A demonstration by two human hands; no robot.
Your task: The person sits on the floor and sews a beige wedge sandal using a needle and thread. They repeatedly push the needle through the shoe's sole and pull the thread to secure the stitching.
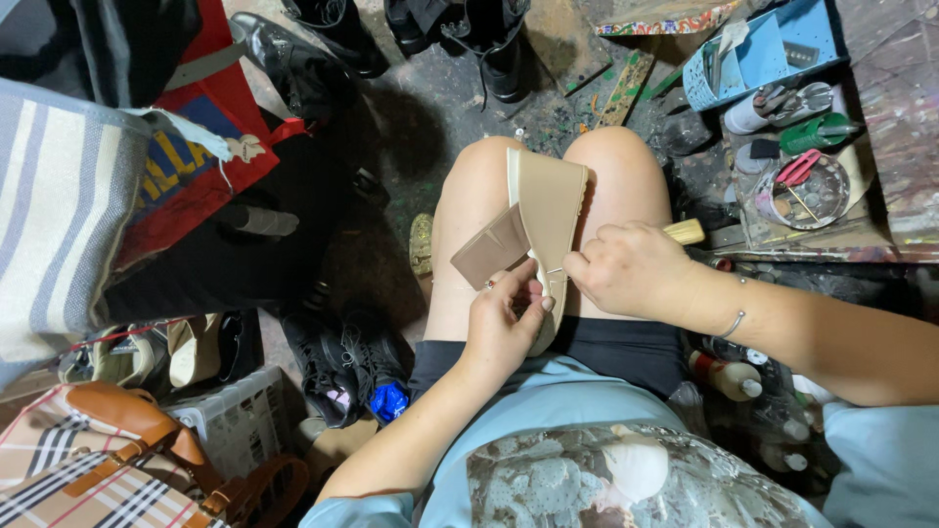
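My left hand (501, 328) pinches the near end of one beige wedge sandal (548, 210) lying along my two bare thighs; my right hand (631, 269) is clenched around one wooden-handled brush (685, 232) beside it. Beyond, black boots (489, 39) stand on the floor.

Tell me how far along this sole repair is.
Done: the brown piece is lifted off the beige wedge shoe. In hand: left hand steadies the shoe on the lap; right hand grips a wooden-handled tool at the sole. Left: the piece stands unattached.
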